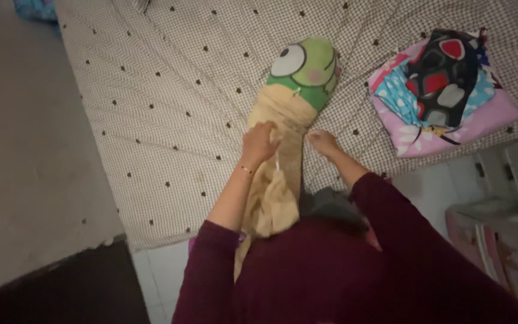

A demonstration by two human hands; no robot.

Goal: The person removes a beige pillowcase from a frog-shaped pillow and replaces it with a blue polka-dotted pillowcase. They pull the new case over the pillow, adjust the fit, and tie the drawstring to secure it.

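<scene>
I see a long green frog-faced plush bolster (pixel 304 69) lying lengthwise on the bed (pixel 169 120), head end away from me, most of its body already inside a tan, soft fabric cover (pixel 283 138) with a zip pull showing near its opening. My left hand (pixel 258 143) sits on the tan cover below the frog face, fingers curled and gripping the cloth. My right hand (pixel 324 143) lies flat on the bed just beside the cover's right edge, fingers spread, holding nothing. The lower end of the cover hangs slack over the bed edge toward my maroon sleeves (pixel 211 270). Judgement: the bolster looks light, squashy and floppy, and the cover is thin, loose and wrinkles easily, so it should bunch and slide rather than resist; best hold is a pinch of cover fabric near its open rim by the frog's neck, or a grasp round the stuffed body. To the right of the frog head lies a stack of folded patterned clothes, pink, blue and black (pixel 442 90). Right of the cover's hanging end stand pale plastic drawers (pixel 499 234).
</scene>
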